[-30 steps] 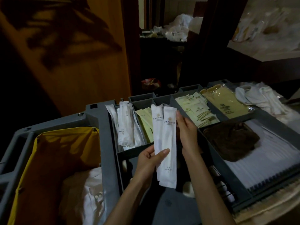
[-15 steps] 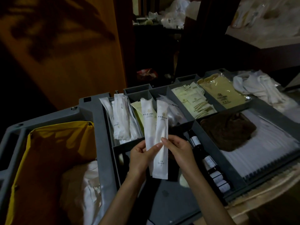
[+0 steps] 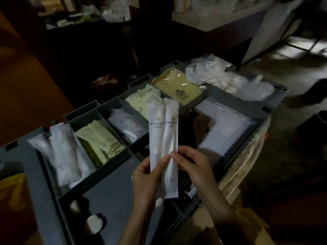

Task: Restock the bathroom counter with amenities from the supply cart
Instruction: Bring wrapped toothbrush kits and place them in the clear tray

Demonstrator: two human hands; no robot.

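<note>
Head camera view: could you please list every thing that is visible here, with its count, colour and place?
long sachets: two, white, held upright side by side above the cart
supply cart tray: one, grey, divided into compartments, fills the middle
loose long packets: several, white, leftmost compartment
flat packets: a stack, pale green, next compartment
soft packets: a few, whitish, third compartment
flat sachets: a stack, cream, fourth compartment
large pouch: one, yellow, far compartment
cloths: a pile, white, far right corner
dark cloth: one, brown, behind the sachets
bag: one, yellow, left edge
left hand: fingers on the sachets
right hand: fingers on the sachets
</note>
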